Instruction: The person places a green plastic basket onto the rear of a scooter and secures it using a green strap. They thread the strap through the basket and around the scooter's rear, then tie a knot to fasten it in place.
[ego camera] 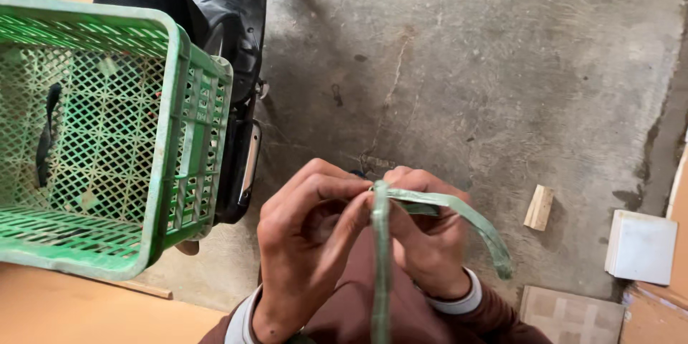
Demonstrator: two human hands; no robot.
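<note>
Crate (107,136) sat at frame left, scooter (229,43) behind it at upper centre. Both hands (308,244) (430,244) met at lower centre, strap (444,204) pinched between them. Wood block (538,207) and tile (640,246) lay right, on floor (502,64).

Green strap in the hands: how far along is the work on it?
Done: nothing finished shows; the green crate holds only a dark strip. In hand: left hand and right hand pinch the green strap together, one end curving right, the other running down. Left: cannot tell; no knot or join is visible.
</note>
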